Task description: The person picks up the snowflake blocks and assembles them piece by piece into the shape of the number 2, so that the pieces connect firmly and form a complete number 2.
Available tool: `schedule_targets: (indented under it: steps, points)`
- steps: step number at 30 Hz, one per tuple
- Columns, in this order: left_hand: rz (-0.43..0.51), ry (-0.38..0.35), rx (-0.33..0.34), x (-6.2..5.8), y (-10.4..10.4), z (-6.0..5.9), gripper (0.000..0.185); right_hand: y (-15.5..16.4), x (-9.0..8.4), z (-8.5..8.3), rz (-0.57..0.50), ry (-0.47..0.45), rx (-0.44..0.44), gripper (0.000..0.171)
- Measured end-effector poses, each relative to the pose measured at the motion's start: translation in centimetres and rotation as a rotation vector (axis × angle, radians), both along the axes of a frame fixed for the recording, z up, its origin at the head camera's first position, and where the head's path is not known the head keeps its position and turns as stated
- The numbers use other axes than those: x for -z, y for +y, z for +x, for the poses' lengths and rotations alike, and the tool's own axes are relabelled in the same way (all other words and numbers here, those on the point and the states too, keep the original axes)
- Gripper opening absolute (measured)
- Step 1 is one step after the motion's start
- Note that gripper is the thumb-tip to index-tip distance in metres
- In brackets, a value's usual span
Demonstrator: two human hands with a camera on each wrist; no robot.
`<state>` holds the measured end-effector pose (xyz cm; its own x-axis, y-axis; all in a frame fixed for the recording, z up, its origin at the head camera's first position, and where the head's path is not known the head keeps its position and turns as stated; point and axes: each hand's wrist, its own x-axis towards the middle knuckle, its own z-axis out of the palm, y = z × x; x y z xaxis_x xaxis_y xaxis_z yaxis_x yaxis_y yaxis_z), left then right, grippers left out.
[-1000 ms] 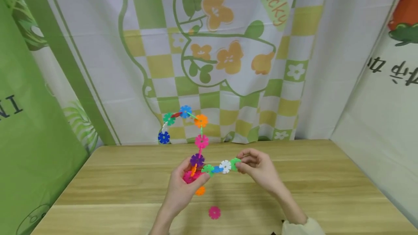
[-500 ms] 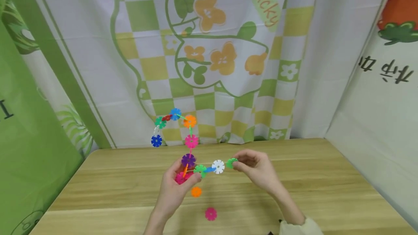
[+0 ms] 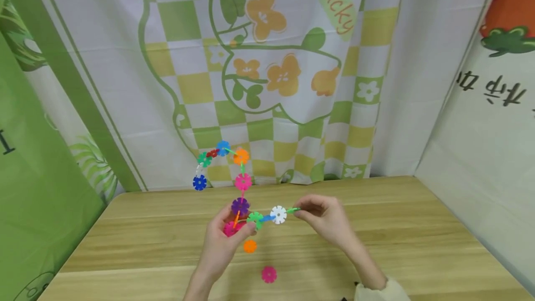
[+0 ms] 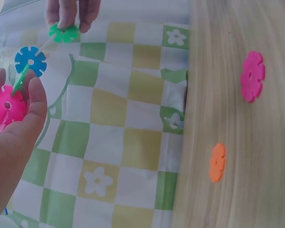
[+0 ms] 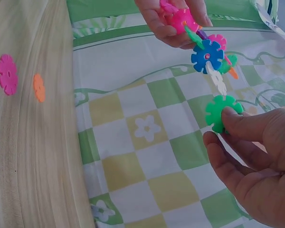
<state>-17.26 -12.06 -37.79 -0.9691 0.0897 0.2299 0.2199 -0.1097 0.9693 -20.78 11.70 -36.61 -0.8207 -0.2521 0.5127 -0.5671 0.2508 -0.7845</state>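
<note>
Snowflake-disc chain point(image 3: 242, 182), many-coloured, curved, between both hands.

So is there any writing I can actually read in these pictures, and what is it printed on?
"Lucky": orange letters on a green oval on the checked backdrop cloth.
Dark characters on the right wall cloth: upside down, unreadable.
One dark stroke on the green left cloth: cut off, unreadable.
</note>
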Motion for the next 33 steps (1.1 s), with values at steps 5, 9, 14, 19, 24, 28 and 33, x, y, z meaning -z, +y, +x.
schedule_targets:
  steps: [5,9,14,19,24,28,33]
  points:
    - [-0.020,0.007,0.013,0.21,0.16,-0.05,0.043,-0.14,0.33,-0.10,-0.007,0.071,-0.026,0.016]
    - [-0.004,-0.002,0.008,0.16,0.25,0.04,0.039,-0.30,0.49,-0.15,-0.042,0.132,-0.064,0.017]
    - [0.014,-0.043,-0.029,-0.19,0.59,0.27,0.040,-0.50,0.48,-0.14,-0.095,0.203,-0.140,0.014]
    - [-0.003,-0.086,-0.067,-0.43,0.89,0.44,0.045,-0.53,0.56,-0.33,-0.147,0.283,-0.204,0.016]
    - [-0.029,-0.094,-0.077,-0.34,0.98,0.47,0.044,-0.54,0.68,-0.41,-0.133,0.320,-0.191,0.017]
    - [-0.042,-0.096,-0.076,-0.37,0.79,0.45,0.041,-0.57,0.67,-0.46,-0.109,0.333,-0.188,0.019]
    - [-0.044,-0.102,-0.068,-0.53,0.62,0.46,0.039,-0.46,0.67,-0.68,-0.118,0.390,-0.228,0.022]
